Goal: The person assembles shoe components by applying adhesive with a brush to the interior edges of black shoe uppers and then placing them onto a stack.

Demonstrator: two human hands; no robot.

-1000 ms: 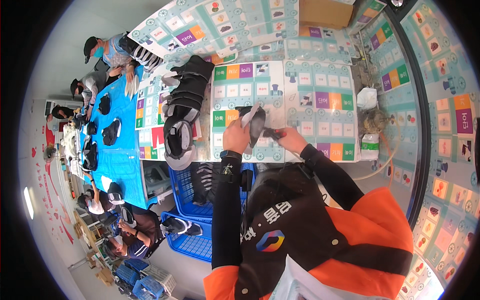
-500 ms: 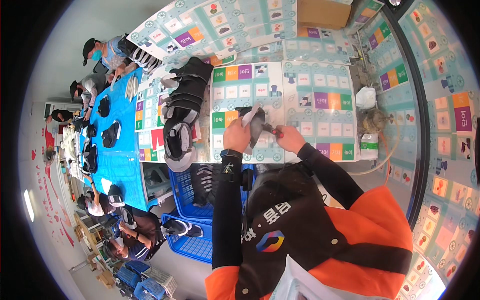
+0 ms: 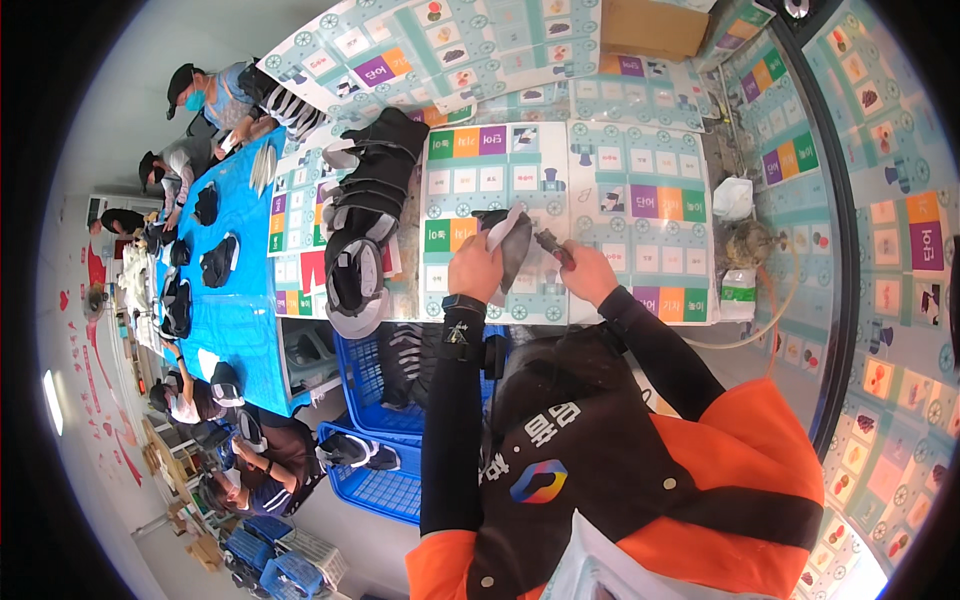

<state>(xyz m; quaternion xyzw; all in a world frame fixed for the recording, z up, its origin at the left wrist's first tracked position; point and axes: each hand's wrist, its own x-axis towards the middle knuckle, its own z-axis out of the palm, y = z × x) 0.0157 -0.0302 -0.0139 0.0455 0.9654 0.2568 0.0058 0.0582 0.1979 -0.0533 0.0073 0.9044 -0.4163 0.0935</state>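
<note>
My left hand (image 3: pixel 474 270) grips a black shoe upper with a pale grey edge (image 3: pixel 514 250), held tilted just above the printed table sheet. To its right, my right hand (image 3: pixel 590 275) is closed round a short dark tool with a bit of red on it (image 3: pixel 553 243). The tool's head points at the upper, with a small gap between them. What kind of tool it is, I cannot make out. Left of my left hand lies a long overlapping row of black and grey shoe uppers (image 3: pixel 372 205).
Below the table edge stand blue baskets (image 3: pixel 385 490) holding shoe uppers. A blue-covered table (image 3: pixel 235 340) with black uppers runs along the left, with several people around it. A cardboard box (image 3: pixel 655 28) sits at the back; a pale hose (image 3: pixel 770 325) curves at the right.
My right hand has drawn the tool slightly right, away from the shoe upper, and its head has turned up. My left hand keeps its hold in nearly the same place.
</note>
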